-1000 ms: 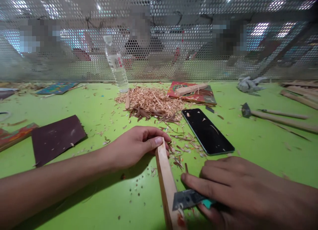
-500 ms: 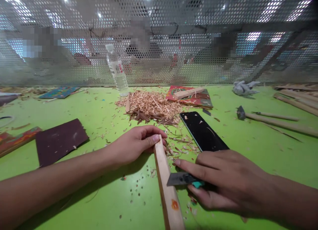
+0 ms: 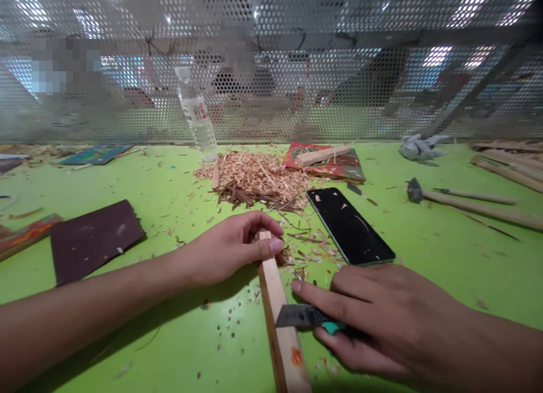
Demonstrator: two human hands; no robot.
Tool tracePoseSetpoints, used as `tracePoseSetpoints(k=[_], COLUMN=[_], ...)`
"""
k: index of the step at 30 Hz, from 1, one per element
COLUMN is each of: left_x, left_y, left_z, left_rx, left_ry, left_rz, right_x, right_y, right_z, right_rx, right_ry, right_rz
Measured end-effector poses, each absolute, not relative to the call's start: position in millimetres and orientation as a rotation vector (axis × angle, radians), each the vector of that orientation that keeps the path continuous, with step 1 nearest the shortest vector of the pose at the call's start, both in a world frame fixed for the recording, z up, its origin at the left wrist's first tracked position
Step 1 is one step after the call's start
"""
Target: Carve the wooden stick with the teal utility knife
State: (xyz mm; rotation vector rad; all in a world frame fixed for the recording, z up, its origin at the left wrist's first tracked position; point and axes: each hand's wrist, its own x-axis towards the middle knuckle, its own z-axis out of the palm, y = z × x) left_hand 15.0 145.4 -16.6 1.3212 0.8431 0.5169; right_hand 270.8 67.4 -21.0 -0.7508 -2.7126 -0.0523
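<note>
A pale strip of wood [image 3: 278, 291] with an orange mark near its close end runs from the middle of the table down past the bottom edge. My left hand [image 3: 237, 246] is closed around its far end, thumb on top, fingers behind. In my right hand [image 3: 377, 319] is a utility knife [image 3: 297, 315] with a green part on its handle. The knife's blade lies across the wood's top face, its tip near the left edge. Beyond my right hand a black phone [image 3: 350, 226] lies face up with shavings on it.
A heap of shavings [image 3: 258, 178] lies ahead, beside a water bottle [image 3: 197, 116]. A painted board [image 3: 356, 169] bears a wood stick. Dark sandpaper [image 3: 95, 240] is at left, a hammer [image 3: 466, 207] and crumpled cloth [image 3: 419, 148] at right. A perforated metal screen [image 3: 271, 116] stands behind.
The knife blade has moved slightly nearer and left along the wood, and my right hand with it. My left thumb has shifted a little down from the wood's far tip.
</note>
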Motion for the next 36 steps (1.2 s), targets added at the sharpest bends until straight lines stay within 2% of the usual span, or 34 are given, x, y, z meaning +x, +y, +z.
tracePoseSetpoints(k=[24, 32, 36], left_x=[10.8, 10.0, 10.5], left_y=[144.6, 145.9, 145.8], left_z=[-12.6, -18.0, -18.5], left_rx=[1.291, 1.274, 1.294], left_ry=[0.858, 0.83, 0.827], left_rz=[0.441, 0.471, 0.477], right_x=[273.5, 276.3, 273.0], right_y=[65.3, 70.7, 74.7], right_z=[-15.1, -23.9, -23.9], right_rx=[-0.587, -0.714, -0.69], right_ry=[-2.786, -2.611, -2.665], right_rz=[0.051, -0.132, -0.124])
